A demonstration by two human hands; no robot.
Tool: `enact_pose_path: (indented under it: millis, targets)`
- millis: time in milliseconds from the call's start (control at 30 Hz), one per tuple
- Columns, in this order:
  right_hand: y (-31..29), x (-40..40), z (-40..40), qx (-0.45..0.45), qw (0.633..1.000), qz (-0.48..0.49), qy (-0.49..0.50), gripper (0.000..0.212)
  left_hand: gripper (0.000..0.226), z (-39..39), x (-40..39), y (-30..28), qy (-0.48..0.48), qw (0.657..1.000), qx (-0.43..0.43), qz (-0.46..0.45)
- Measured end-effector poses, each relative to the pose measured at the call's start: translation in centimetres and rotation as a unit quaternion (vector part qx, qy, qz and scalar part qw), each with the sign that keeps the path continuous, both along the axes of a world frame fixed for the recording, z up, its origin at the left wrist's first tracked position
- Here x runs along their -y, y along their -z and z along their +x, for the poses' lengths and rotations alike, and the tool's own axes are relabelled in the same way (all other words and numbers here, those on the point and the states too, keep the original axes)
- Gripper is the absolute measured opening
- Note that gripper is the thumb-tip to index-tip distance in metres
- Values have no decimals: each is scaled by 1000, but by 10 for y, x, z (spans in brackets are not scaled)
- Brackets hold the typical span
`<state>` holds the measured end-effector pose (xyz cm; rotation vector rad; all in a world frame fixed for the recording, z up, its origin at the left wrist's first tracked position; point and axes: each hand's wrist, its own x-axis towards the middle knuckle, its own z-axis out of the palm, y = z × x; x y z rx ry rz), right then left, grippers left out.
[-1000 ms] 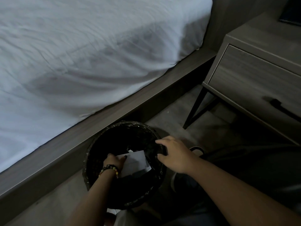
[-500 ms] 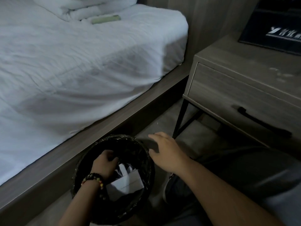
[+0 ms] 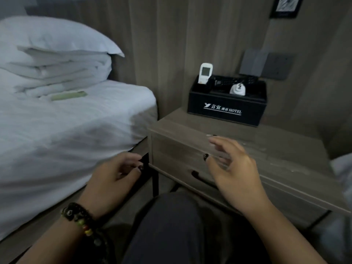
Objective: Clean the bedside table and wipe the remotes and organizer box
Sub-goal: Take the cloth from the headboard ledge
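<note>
You are low down in a dim hotel room with wood-panelled walls, facing a grey wood bedside table (image 3: 266, 147) that stands against the wall beside the bed (image 3: 72, 134). At the table's back edge, towards its left rear corner, sits the black organizer box (image 3: 226, 107) with white hotel lettering on its front. A white remote (image 3: 205, 73) with a small screen stands upright in the box's left end. A dark remote (image 3: 234, 80) lies tilted across the rear of the box, and a small white object (image 3: 238, 89) rests in its middle; what that object is cannot be told. Pale smears mark the tabletop near its front edge and right side.

Your right hand (image 3: 236, 174) hovers in front of the table's front edge, over the drawer front (image 3: 171, 151), fingers spread and gently bent, gripping nothing. A black drawer handle (image 3: 200, 177) shows just below your thumb. Your left hand (image 3: 112, 181) is lower, off the table's front left corner, near the black leg (image 3: 155, 178); its fingers are loosely curled and it appears empty, though blur makes this uncertain. A beaded bracelet (image 3: 80, 218) circles that wrist.

Your dark-trousered knee (image 3: 171, 225) fills the bottom centre. On the bed, folded white bedding (image 3: 57, 73) is stacked in front of a pillow (image 3: 57, 37), with a small green strip (image 3: 68, 96) lying just in front of the stack. A grey switch panel (image 3: 266, 66) is on the wall behind the box.
</note>
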<state>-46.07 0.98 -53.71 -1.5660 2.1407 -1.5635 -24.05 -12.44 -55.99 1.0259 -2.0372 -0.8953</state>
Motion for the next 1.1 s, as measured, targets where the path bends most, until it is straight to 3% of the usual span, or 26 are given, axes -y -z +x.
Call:
enact_pose_path:
  millis: [233, 467, 700, 767, 900, 1033, 1100]
  targets:
    - [-3, -27, -56, 16, 997, -36, 61, 41, 19, -102, -11, -37, 93, 994, -60, -23]
    - [7, -24, -88, 25, 989, -89, 116, 45, 29, -184, 9, -60, 43, 974, -220, -22]
    - [12, -15, -94, 0, 987, -96, 129, 43, 29, -221, 45, -55, 31, 968, -249, 5]
    - [15, -11, -97, -16, 990, -74, 118, 52, 28, -222, 55, -52, 30, 967, -251, 19]
    - [-9, 4, -115, 25, 990, -93, 105, 46, 29, -224, 76, -50, 18, 963, -262, 51]
    - [-49, 41, -131, -166, 981, -31, 100, 39, 30, -228, 86, -47, 13, 961, -268, 63]
    - [-59, 69, -140, -280, 956, 63, 62, 42, 29, -228, 89, -45, 13, 962, -265, 63]
